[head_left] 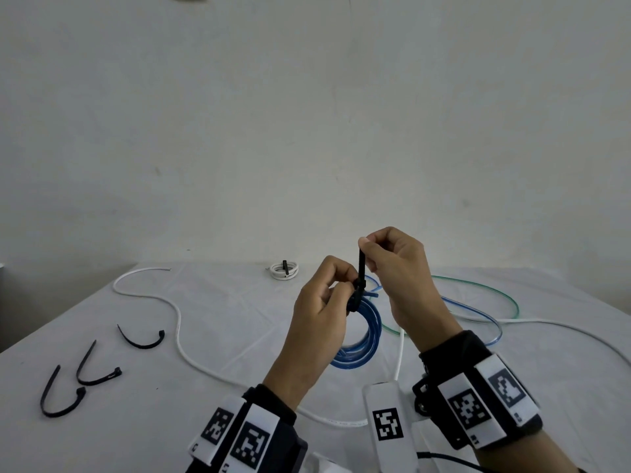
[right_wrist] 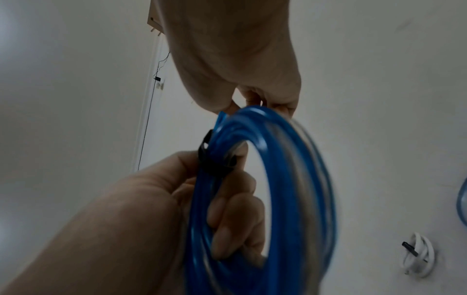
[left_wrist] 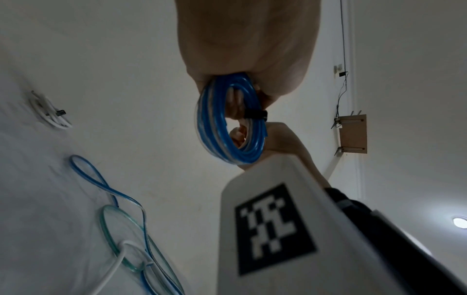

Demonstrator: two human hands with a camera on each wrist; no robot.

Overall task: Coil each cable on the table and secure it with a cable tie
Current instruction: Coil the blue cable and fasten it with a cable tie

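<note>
We hold the blue coil (head_left: 358, 336) up above the table (head_left: 239, 319), and we take it as our landmark. Our left hand (head_left: 317, 322) grips the coil's upper left side, the fingers (right_wrist: 227, 209) curled through its opening and the thumb pressing where the black cable tie (head_left: 359, 285) wraps the strands. The tie's tail stands upright from the top of the coil, and our right hand (head_left: 399, 278), just right of and above the coil, pinches that tail between thumb and forefinger, the other fingers curled in. From the left wrist view the tie's band (left_wrist: 255, 114) sits snug across the coil's strands.

Below and right of the coil, a loose blue cable (head_left: 478, 312), a green cable (head_left: 505, 295) and a white cable (head_left: 563, 329) lie tangled on the table. Left of the coil, a long white cable (head_left: 177, 322) snakes over the cloth, and farther left lie three spare black cable ties (head_left: 88, 373). Beyond the coil, near the table's far edge, rests a white coil (head_left: 283, 270) already bound with a black tie.
</note>
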